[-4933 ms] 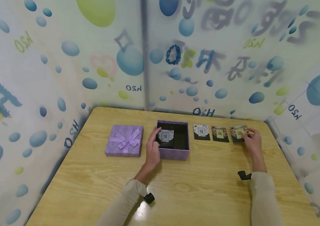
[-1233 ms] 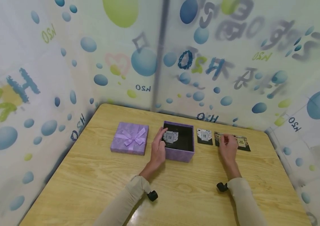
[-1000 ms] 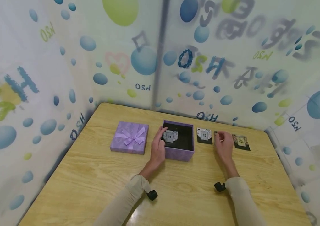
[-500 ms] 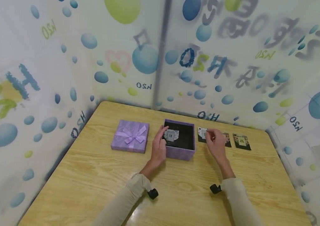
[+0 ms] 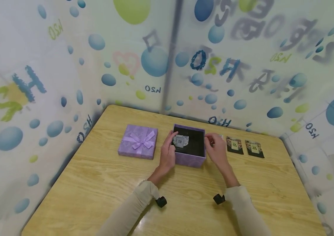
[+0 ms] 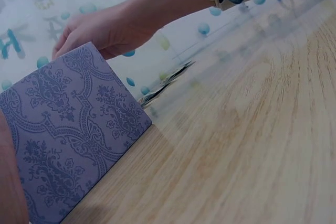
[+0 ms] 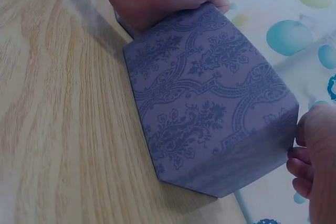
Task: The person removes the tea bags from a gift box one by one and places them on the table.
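An open purple gift box [image 5: 189,160] with a black inside stands on the table. In it lies a small square packet [image 5: 180,141] with a grey-white top, at the left. My left hand [image 5: 167,154] holds the box by its left side, fingertips over the rim. At the right rim my right hand [image 5: 216,149] has its thumb and curled fingers against the box edge; its exact hold is partly hidden. Behind that hand a white-topped packet [image 5: 221,137] barely shows. Farther right lie two brown-topped packets, one nearer [image 5: 234,145] and one at the end [image 5: 254,148].
Left of the box lies its purple lid [image 5: 138,141] with a ribbon bow. The wooden table [image 5: 184,203] ends at walls [image 5: 232,82] printed with bubbles and letters.
My right hand has moved left along the row of packets, from the rightmost one past the white-topped one to the box's right rim. The left hand stays at the box.
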A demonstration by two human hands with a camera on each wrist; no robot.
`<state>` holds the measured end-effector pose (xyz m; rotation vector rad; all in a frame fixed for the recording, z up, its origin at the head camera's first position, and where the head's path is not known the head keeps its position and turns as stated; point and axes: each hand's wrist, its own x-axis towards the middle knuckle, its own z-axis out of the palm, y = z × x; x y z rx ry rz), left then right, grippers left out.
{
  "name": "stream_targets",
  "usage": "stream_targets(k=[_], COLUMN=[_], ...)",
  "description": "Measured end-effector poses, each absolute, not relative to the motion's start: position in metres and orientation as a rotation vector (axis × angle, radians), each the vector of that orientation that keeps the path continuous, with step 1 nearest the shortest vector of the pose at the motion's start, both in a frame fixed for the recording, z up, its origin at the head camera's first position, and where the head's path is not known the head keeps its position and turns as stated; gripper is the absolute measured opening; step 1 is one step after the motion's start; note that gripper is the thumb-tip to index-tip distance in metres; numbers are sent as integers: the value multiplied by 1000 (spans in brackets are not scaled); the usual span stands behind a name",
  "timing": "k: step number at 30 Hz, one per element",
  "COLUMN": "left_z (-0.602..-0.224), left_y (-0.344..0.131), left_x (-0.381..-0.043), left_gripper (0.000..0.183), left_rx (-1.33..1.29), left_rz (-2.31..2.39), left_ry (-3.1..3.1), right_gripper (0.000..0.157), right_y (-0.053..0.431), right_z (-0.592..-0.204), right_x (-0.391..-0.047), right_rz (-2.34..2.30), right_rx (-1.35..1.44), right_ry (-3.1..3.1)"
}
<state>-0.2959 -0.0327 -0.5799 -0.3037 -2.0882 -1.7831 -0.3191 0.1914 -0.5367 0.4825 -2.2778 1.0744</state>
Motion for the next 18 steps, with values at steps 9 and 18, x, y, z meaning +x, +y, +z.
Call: stream_targets(k=[9,18], left_z=[-583,-581], left_y=[-32,-31], left_x=[-298,-299], left_gripper=[62,61], left_rx=[-310,-307], left_rz=[-1768,-1769], left_ry=[-2092,-2071], right_gripper=[9,10], right_y=[179,153], right_z=[-532,-521], right_x=[-316,-314], right_rz=[1046,1073], right_rx=[532,622], right_ry=[-2253,-2345])
